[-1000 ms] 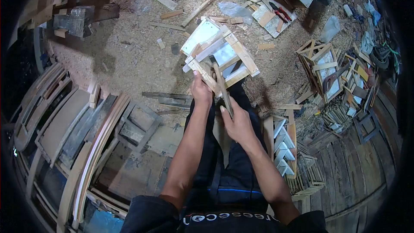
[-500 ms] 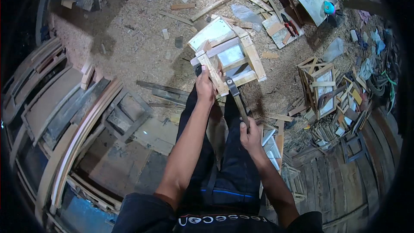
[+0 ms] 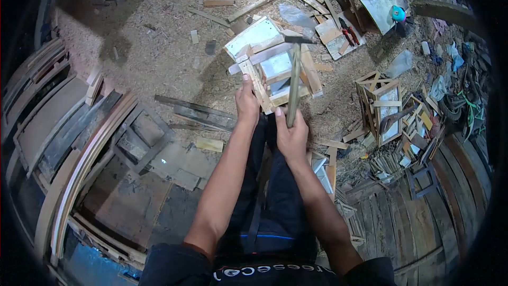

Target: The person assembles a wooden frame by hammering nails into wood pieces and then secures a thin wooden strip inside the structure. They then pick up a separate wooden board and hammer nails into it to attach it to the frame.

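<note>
hammer point(image 3: 295, 77) swung forward; wooden frame point(image 3: 257, 85) in left hand point(image 3: 247, 103)

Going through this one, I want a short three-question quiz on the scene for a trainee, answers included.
1. True or false: the right hand grips the dark-headed hammer by its long wooden handle.
2. What does the left hand hold?
A) A crumpled clear plastic bag
B) A pale wooden frame with white panels
C) A curved brown plank
3. Fill in the colour: the plier-like hand tool lying on the flat pale board is black and ____.

Key: 1 true; 2 B; 3 red.
</note>
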